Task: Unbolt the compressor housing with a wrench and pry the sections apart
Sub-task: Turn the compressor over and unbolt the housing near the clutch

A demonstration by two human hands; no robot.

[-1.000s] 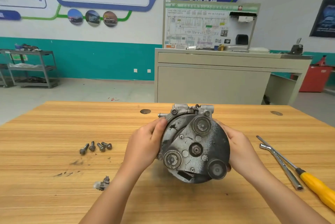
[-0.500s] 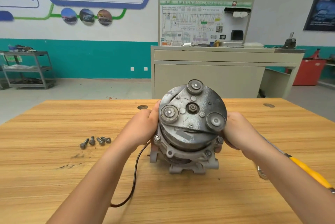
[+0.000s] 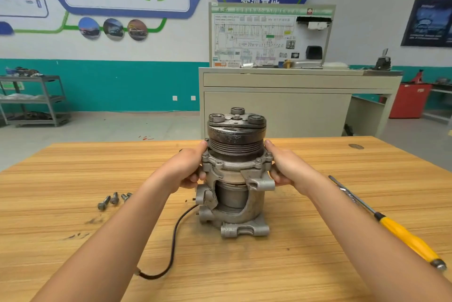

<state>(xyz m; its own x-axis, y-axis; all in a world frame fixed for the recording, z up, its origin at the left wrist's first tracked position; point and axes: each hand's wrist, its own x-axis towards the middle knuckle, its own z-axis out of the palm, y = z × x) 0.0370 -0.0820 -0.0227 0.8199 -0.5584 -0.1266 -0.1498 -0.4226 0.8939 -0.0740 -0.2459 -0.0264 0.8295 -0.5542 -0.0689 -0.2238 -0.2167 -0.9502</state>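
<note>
The grey compressor [image 3: 236, 179] stands upright on the wooden table [image 3: 73, 174], its dark pulley and clutch plate on top. A gap shows between the upper flanged section and the lower housing, with an inner cylinder visible. My left hand [image 3: 188, 169] grips the left side of the upper flange. On the right side of that flange sits my right hand [image 3: 285, 167]. A black wire [image 3: 171, 250] trails from the housing toward me. A yellow-handled screwdriver [image 3: 406, 238] lies at the right, with a metal wrench [image 3: 344, 190] beside its shaft.
Several loose bolts [image 3: 113, 200] lie on the table to the left of my left forearm. Dark smudges mark the wood near them. Beyond the table stand a beige cabinet [image 3: 276, 111] with a wiring display board and a grey shelf cart [image 3: 34, 101].
The compressor was turned from lying face-up toward me to standing upright. Both hands slid from the pulley down to the flange, and the upper section now sits raised off the lower housing.
</note>
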